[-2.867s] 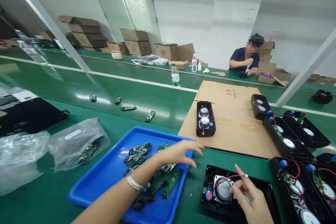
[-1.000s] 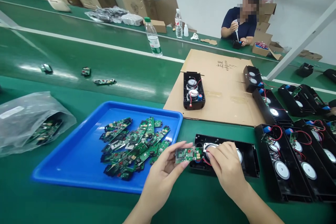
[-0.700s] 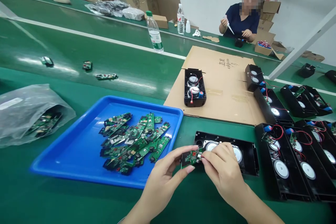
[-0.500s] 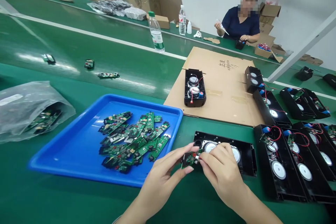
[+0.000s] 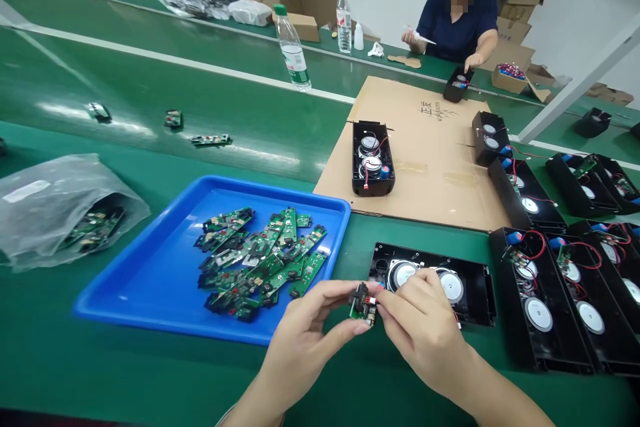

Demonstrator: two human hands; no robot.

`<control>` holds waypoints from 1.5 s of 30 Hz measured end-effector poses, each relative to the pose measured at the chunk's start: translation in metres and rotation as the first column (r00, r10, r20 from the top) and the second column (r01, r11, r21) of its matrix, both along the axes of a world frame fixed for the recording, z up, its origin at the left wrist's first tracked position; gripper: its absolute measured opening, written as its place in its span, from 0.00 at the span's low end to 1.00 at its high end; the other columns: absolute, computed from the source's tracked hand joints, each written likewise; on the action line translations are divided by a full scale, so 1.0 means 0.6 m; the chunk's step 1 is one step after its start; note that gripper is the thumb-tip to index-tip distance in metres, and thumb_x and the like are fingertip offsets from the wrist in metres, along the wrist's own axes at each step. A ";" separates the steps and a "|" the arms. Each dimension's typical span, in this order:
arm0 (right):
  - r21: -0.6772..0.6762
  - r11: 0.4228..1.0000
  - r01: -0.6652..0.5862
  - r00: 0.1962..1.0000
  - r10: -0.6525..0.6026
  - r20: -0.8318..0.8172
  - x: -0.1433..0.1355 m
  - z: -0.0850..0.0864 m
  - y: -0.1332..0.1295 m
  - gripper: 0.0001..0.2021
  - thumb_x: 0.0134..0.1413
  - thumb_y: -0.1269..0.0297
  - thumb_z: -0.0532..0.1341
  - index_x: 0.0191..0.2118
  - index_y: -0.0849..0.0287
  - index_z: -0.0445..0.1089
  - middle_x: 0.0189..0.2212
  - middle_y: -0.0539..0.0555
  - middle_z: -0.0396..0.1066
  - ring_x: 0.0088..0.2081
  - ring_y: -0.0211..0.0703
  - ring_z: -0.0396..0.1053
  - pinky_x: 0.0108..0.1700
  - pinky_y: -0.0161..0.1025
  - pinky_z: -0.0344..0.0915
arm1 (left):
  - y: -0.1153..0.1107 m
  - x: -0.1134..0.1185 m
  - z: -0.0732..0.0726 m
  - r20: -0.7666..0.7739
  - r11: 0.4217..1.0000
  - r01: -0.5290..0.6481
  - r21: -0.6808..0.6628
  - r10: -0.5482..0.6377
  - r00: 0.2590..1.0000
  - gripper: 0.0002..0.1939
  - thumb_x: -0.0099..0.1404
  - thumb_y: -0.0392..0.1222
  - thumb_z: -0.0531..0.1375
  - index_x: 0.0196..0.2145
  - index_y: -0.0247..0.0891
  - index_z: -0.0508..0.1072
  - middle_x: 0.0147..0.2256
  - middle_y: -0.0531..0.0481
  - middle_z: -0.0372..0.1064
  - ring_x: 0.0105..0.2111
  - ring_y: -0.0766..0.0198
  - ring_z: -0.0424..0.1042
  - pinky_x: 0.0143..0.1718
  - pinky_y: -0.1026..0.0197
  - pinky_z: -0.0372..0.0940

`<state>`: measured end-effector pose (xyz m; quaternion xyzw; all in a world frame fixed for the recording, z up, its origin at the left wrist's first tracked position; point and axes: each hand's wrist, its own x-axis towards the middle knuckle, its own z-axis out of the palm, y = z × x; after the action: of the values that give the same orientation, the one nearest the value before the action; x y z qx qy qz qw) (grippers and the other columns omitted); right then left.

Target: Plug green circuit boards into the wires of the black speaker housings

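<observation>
My left hand (image 5: 310,330) grips a small green circuit board (image 5: 361,307) between thumb and fingers, its end turned toward me. With fingertips pinched, my right hand (image 5: 425,313) holds a small white wire connector (image 5: 372,301) against a red part of that board; whether it is seated I cannot tell. Just behind both hands lies a black speaker housing (image 5: 475,300) with two round speakers, partly covered by my right fingers. To the left, a blue tray (image 5: 135,310) bears a heap of similar circuit boards (image 5: 270,257).
A plastic bag (image 5: 45,213) of boards lies at the left. Several wired speaker housings (image 5: 537,353) stand at the right. Another housing (image 5: 373,183) rests on a cardboard sheet (image 5: 430,193). A water bottle (image 5: 295,60) stands beyond the tray. Across the line a co-worker (image 5: 457,20) touches a housing.
The board in my left hand has turned, showing more of its dark end part. My right hand stays at the connector. The co-worker has moved a housing onto the cardboard's far edge.
</observation>
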<state>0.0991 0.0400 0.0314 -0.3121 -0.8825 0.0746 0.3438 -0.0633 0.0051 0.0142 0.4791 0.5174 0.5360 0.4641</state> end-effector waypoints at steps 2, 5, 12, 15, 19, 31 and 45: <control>0.015 1.000 -0.020 0.999 0.020 0.049 0.002 0.004 0.003 0.12 0.61 0.77 0.51 0.34 0.64 0.71 0.20 0.50 0.64 0.23 0.37 0.56 0.30 0.39 0.53 | 0.000 -0.005 -0.003 -0.069 0.994 0.048 0.096 -0.041 0.997 0.11 0.53 0.41 0.67 0.36 0.43 0.78 0.35 0.46 0.79 0.37 0.55 0.77 0.40 0.57 0.72; 0.050 0.998 -0.047 0.994 0.042 0.100 0.005 0.006 0.007 0.13 0.61 0.77 0.50 0.33 0.65 0.71 0.20 0.50 0.62 0.23 0.37 0.54 0.29 0.39 0.52 | -0.001 -0.008 0.000 -0.120 0.982 0.056 0.178 -0.035 0.992 0.11 0.54 0.40 0.67 0.37 0.46 0.78 0.35 0.47 0.79 0.37 0.55 0.77 0.39 0.56 0.72; 0.047 0.998 -0.050 0.997 0.048 0.056 -0.005 -0.006 0.010 0.15 0.62 0.77 0.48 0.29 0.65 0.70 0.19 0.51 0.63 0.23 0.37 0.54 0.30 0.39 0.53 | 0.001 0.005 0.004 0.025 0.999 0.015 -0.037 -0.014 1.000 0.10 0.50 0.45 0.68 0.32 0.43 0.79 0.33 0.47 0.79 0.34 0.54 0.78 0.34 0.59 0.74; -0.036 0.997 -0.071 0.996 0.073 0.059 0.004 0.001 0.017 0.17 0.66 0.70 0.47 0.31 0.64 0.70 0.23 0.52 0.67 0.26 0.38 0.58 0.33 0.40 0.56 | 0.003 0.012 -0.002 0.113 0.969 -0.029 -0.246 0.058 0.992 0.18 0.48 0.49 0.69 0.37 0.39 0.78 0.38 0.43 0.78 0.37 0.51 0.77 0.35 0.58 0.74; -0.207 0.978 -0.023 0.997 0.038 0.071 0.070 0.016 0.034 0.17 0.67 0.62 0.45 0.38 0.62 0.70 0.31 0.55 0.71 0.33 0.41 0.63 0.36 0.41 0.61 | 0.005 0.007 -0.021 0.198 0.936 0.013 -0.351 0.061 0.978 0.24 0.46 0.51 0.69 0.39 0.36 0.77 0.39 0.40 0.77 0.39 0.49 0.76 0.39 0.54 0.72; -0.510 0.860 0.038 0.946 0.133 0.295 0.195 -0.022 0.003 0.09 0.61 0.71 0.55 0.41 0.56 0.72 0.32 0.52 0.73 0.36 0.44 0.65 0.39 0.45 0.65 | 0.000 0.064 -0.005 0.291 0.831 0.088 -0.549 0.091 0.952 0.16 0.46 0.43 0.68 0.33 0.40 0.70 0.25 0.54 0.75 0.28 0.61 0.76 0.27 0.64 0.72; -0.344 0.939 0.015 0.996 -0.042 -0.072 0.116 -0.065 0.013 0.13 0.64 0.67 0.52 0.32 0.60 0.71 0.25 0.51 0.71 0.30 0.39 0.62 0.35 0.39 0.59 | 0.014 0.103 0.007 0.164 0.864 -0.035 -0.502 0.135 0.977 0.16 0.51 0.43 0.63 0.38 0.40 0.68 0.27 0.53 0.76 0.34 0.57 0.77 0.31 0.61 0.74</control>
<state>0.1689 0.0476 -0.0078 -0.3767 -0.8372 0.2343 0.3198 -0.0018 0.0138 0.0184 0.2658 0.6108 0.4490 0.5955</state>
